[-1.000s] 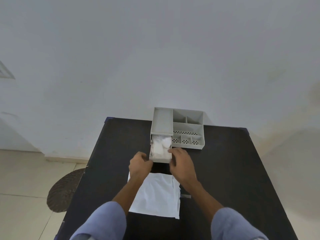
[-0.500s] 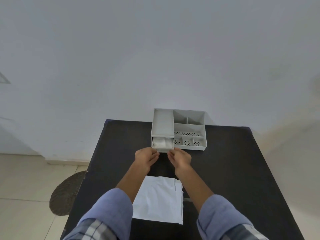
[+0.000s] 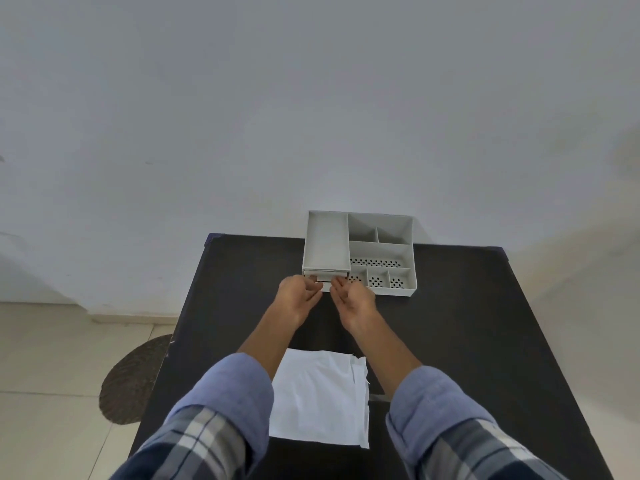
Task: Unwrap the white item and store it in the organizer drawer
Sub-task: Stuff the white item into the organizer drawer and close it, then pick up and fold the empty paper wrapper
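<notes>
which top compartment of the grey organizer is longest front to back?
The far-left tray of the grey plastic organizer: one undivided bay spanning the full depth. The compartments to its right are split into shorter cells, some with perforated floors.

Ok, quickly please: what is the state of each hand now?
Left hand: fingers curled against the drawer front, holding nothing.
Right hand: the same, fingertips on the drawer front, no object in it.

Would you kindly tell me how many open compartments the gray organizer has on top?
7: one long tray on the left, two at the back right, one wide middle one, three small ones in front.
</notes>
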